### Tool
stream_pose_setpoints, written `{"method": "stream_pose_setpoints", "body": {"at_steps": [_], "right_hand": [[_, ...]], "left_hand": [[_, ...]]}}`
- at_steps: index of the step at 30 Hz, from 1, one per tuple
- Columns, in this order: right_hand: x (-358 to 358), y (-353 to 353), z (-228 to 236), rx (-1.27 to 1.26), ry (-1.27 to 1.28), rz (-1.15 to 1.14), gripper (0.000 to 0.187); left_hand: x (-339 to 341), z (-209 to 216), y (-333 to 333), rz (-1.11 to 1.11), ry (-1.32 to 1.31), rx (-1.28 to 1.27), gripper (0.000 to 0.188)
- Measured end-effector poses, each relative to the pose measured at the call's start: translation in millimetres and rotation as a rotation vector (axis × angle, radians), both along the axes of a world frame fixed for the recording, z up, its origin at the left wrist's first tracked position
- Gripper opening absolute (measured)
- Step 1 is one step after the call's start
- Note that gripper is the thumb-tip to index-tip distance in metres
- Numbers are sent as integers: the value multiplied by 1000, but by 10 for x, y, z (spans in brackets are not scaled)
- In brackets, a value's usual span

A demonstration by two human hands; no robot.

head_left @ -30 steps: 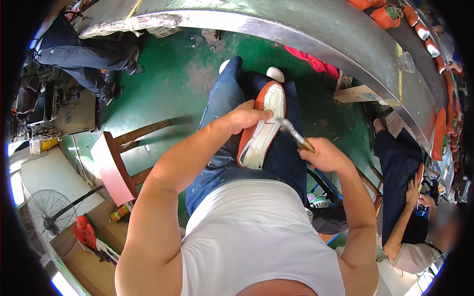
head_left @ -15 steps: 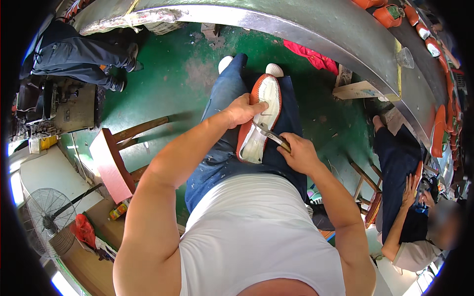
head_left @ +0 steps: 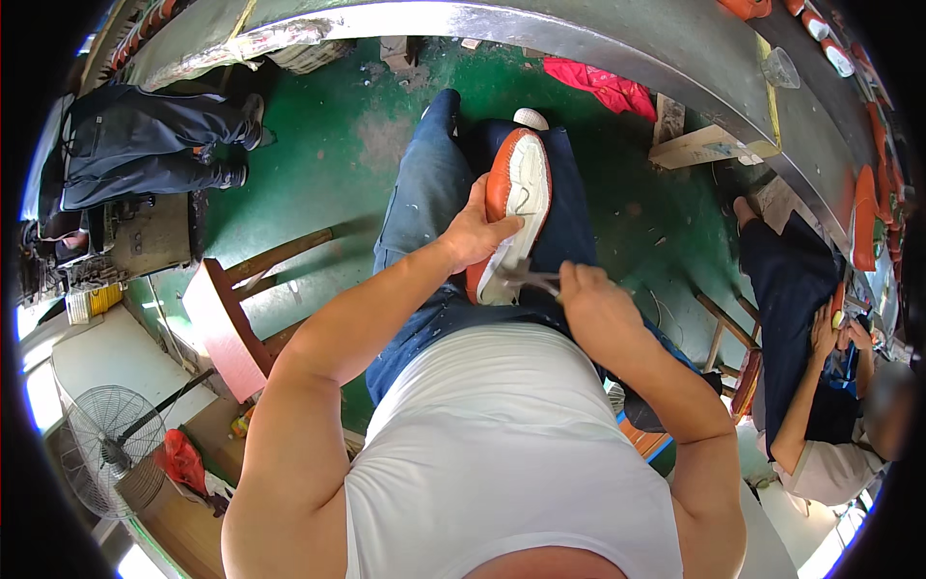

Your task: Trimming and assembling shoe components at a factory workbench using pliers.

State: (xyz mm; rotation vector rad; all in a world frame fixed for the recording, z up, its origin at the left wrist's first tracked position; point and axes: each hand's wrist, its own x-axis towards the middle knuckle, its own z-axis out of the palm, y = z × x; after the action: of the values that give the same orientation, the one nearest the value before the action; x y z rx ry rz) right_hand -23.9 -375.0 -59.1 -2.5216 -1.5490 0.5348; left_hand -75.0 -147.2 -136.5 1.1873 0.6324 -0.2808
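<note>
An orange-red shoe [head_left: 500,188] lies sole-up across my thighs, its pale whitish underside [head_left: 526,193] facing me and its toe pointing away. My left hand [head_left: 475,232] grips the shoe's left side, with the thumb pressed on the underside and the fingers around the upper. In my right hand [head_left: 598,299] are metal pincers [head_left: 526,277], smeared by motion. Their head is over the heel end of the shoe; whether it touches is too blurred to tell. The right fingers are wrapped round the handles.
A metal-edged bench [head_left: 540,24] curves across the far side, with orange shoes [head_left: 865,217] on its right part. At left stand a wooden stool [head_left: 227,323] and a fan [head_left: 116,439]. One co-worker [head_left: 820,415] sits at right; another person's legs [head_left: 159,135] show at far left.
My right hand and the pincers have shifted toward the heel end and blurred. The shoe has tilted slightly and moved a little. The co-worker's hands at right have come closer together.
</note>
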Motion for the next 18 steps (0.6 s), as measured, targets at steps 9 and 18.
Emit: {"method": "stream_pose_setpoints", "body": {"at_steps": [9,18], "right_hand": [[147,-144,-102,-229,780,-148,27],[335,-222,209,-261,849,-59,25]], "left_hand": [[-285,-215,-172,-131,-114,713,93],[-740,-223,-218,-132,-57,273,103]]}}
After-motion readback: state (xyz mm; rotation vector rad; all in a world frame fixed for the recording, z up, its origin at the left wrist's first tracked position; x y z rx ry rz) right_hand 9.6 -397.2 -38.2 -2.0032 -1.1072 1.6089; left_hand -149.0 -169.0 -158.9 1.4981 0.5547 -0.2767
